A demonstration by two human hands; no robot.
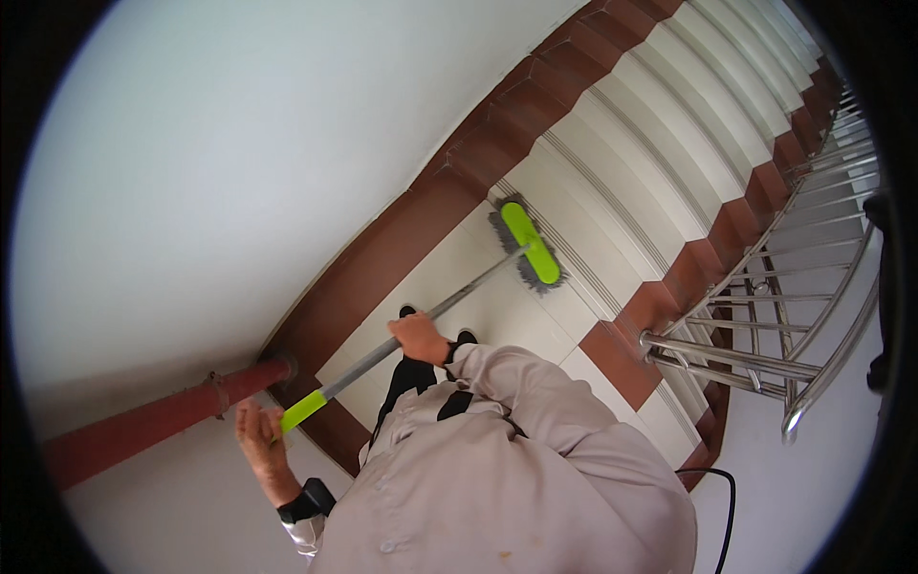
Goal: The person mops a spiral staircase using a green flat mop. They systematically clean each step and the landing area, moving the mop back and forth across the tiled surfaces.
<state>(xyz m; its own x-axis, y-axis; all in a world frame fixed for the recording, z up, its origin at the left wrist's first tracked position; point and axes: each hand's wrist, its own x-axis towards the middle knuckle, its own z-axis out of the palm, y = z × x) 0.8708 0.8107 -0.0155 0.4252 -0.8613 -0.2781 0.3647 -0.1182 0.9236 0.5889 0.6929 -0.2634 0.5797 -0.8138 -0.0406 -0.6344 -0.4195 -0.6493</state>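
Observation:
I hold a broom with a lime-green head [529, 242], grey bristles and a long grey metal pole [362, 364]. My left hand [259, 439] is curled around the lime-green grip [302, 412] at the pole's end. Farther down, my right hand [421, 339] is closed on the pole's middle. The pole slants across the front of my body. At its far end, the bristles fan out on the pale tiled landing [459, 269], beside the grooved strip at the stair edge. Both wrists wear black bands.
Pale stairs [645, 136] with red-brown side tiles run toward the upper right. A stainless-steel railing [746, 359] borders them on the right. A red pipe [179, 409] stands at left by the white wall [237, 165]. A black cable [731, 502] hangs at lower right.

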